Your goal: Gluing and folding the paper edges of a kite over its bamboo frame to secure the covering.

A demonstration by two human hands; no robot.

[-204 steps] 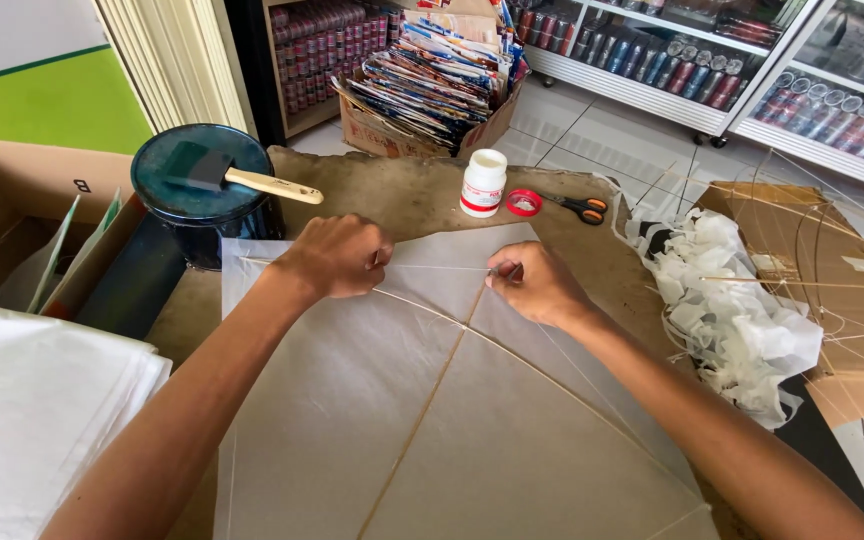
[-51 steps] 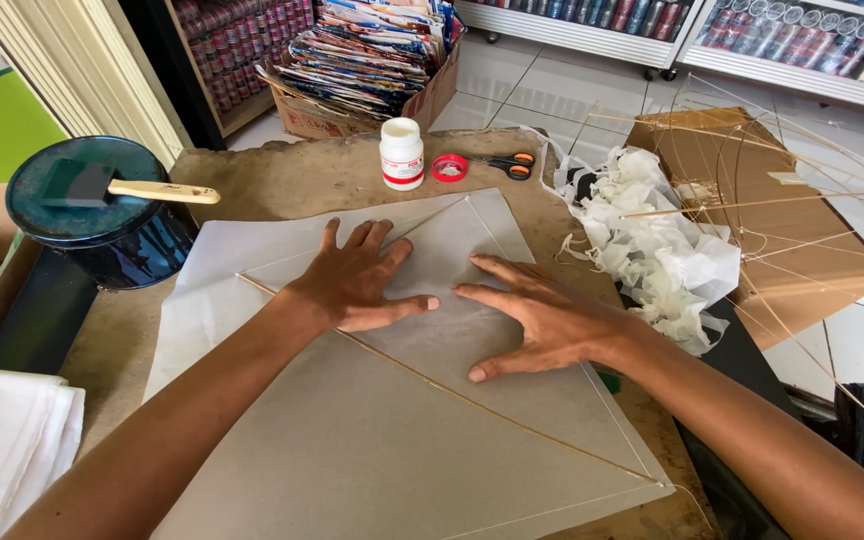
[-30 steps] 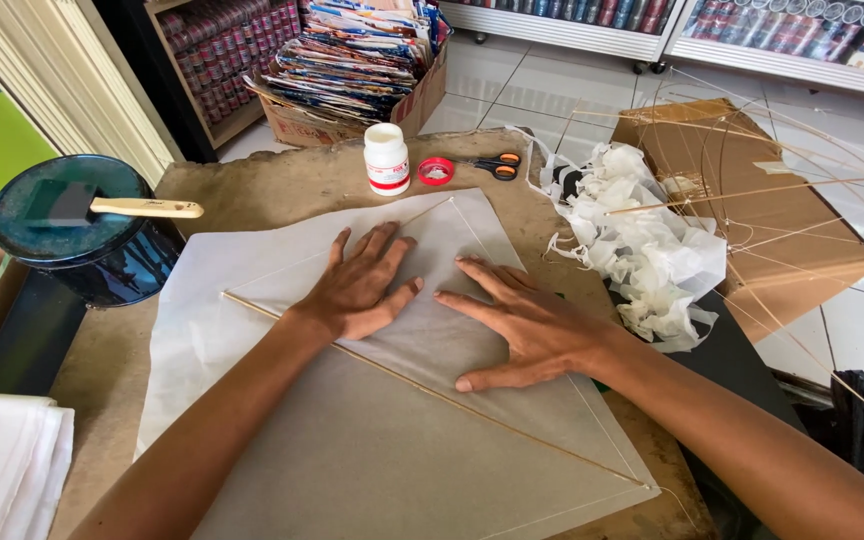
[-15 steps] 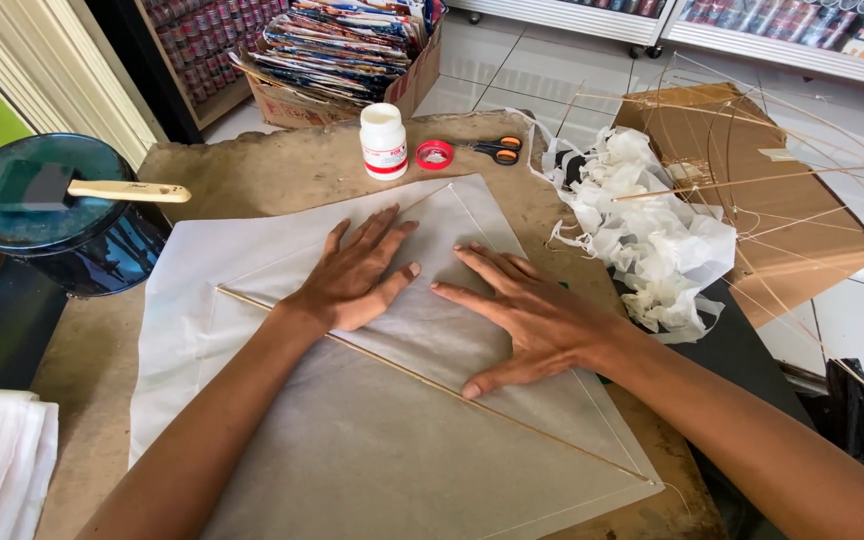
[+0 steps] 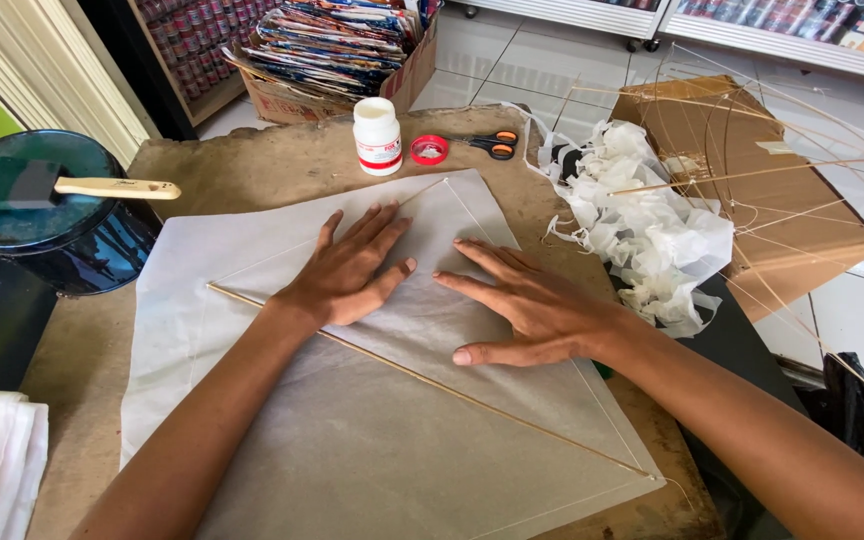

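A white paper kite point(image 5: 372, 440) lies flat on a brown worktable point(image 5: 282, 175), with a thin bamboo stick point(image 5: 472, 398) running across it. My left hand point(image 5: 347, 270) rests palm down on the paper, fingers spread, just above the stick. Beside it, my right hand point(image 5: 532, 305) also presses flat on the paper with fingers apart. Neither hand holds anything.
A white glue bottle point(image 5: 377, 135), a red tape roll point(image 5: 429, 150) and orange-handled scissors point(image 5: 492, 146) sit at the table's far edge. A dark round tin point(image 5: 42, 215) with a foam brush point(image 5: 92, 186) is at left. Crumpled white paper scraps point(image 5: 642, 225) and bamboo kite frames point(image 5: 752, 170) lie at right.
Earlier both hands were closed at the kite's top edge. They have since opened and lie flat on the paper. In the last second they have barely shifted; only the view moved.
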